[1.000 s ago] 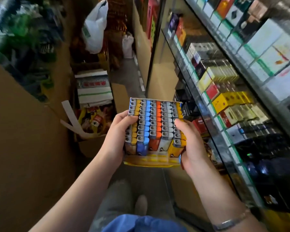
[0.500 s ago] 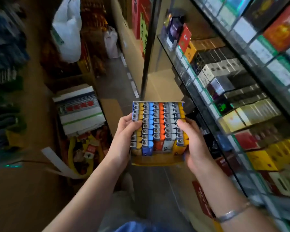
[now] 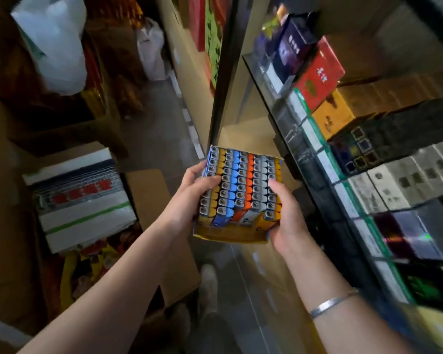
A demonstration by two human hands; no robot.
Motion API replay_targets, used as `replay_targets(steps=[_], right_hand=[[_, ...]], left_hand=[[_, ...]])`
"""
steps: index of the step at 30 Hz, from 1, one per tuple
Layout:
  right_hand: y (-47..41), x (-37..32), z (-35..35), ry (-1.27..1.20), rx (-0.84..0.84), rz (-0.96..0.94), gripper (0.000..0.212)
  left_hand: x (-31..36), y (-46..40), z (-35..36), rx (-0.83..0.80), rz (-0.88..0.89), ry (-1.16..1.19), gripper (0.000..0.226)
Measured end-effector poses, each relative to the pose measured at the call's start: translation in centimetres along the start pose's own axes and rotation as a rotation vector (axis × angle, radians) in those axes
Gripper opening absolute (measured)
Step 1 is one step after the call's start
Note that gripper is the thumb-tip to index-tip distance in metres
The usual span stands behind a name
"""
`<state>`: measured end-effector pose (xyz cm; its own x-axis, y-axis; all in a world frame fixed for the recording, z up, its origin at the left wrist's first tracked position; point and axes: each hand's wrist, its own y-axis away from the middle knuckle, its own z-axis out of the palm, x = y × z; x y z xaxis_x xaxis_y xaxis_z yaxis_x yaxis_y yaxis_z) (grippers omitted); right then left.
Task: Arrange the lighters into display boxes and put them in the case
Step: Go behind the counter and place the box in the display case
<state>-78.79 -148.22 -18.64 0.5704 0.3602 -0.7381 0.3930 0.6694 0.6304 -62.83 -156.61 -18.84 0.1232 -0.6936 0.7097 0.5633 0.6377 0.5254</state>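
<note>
We see a yellow display box (image 3: 228, 232) packed with upright lighters (image 3: 241, 185) in yellow, blue, orange and white rows, held beside the glass case (image 3: 317, 159).

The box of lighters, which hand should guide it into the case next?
Probably the right hand: it grips the display box on the side nearest the glass case, which stands to the right. The left hand holds the far side and would have to cross over.

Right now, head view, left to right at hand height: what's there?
Striped carton → left hand → display box of lighters, held by both hands → right hand → glass case stocked with cigarette packs.
</note>
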Motion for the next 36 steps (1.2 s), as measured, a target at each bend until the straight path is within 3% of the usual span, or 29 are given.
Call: replay_targets(steps=[9, 14, 22, 26, 29, 32, 36], right_hand=[[-13.0, 2.0, -2.3, 0.045, 0.107, -0.009, 0.061], [-17.2, 4.0, -4.0, 0.019, 0.154, -0.02, 0.064], [-19.6, 6.5, -5.3, 0.021, 0.177, -0.056, 0.039], [-19.7, 6.5, -5.2, 0.014, 0.206, -0.094, 0.035], [-19.5, 6.4, -4.9, 0.049, 0.273, -0.123, 0.042], [-19.3, 6.5, -4.5, 0.064, 0.305, -0.151, 0.056], [-19.9, 6.5, -3.1, -0.001, 0.311, -0.148, 0.055]], left_hand=[[-3.5, -14.2, -1.4, -0.057, -0.018, -0.1, 0.051], [-6.3, -18.8, -1.8, -0.16, 0.025, -0.098, 0.041], [-8.9, -20.6, -2.6, -0.159, 0.057, -0.066, 0.049], [-9.2, -20.5, -3.2, -0.084, 0.002, -0.164, 0.065], [-10.0, -19.3, -4.0, 0.132, -0.208, -0.195, 0.079], [-10.7, -18.3, -4.4, 0.206, -0.348, 0.03, 0.061], [-10.1, -19.3, -4.3, 0.268, -0.214, 0.05, 0.041]])
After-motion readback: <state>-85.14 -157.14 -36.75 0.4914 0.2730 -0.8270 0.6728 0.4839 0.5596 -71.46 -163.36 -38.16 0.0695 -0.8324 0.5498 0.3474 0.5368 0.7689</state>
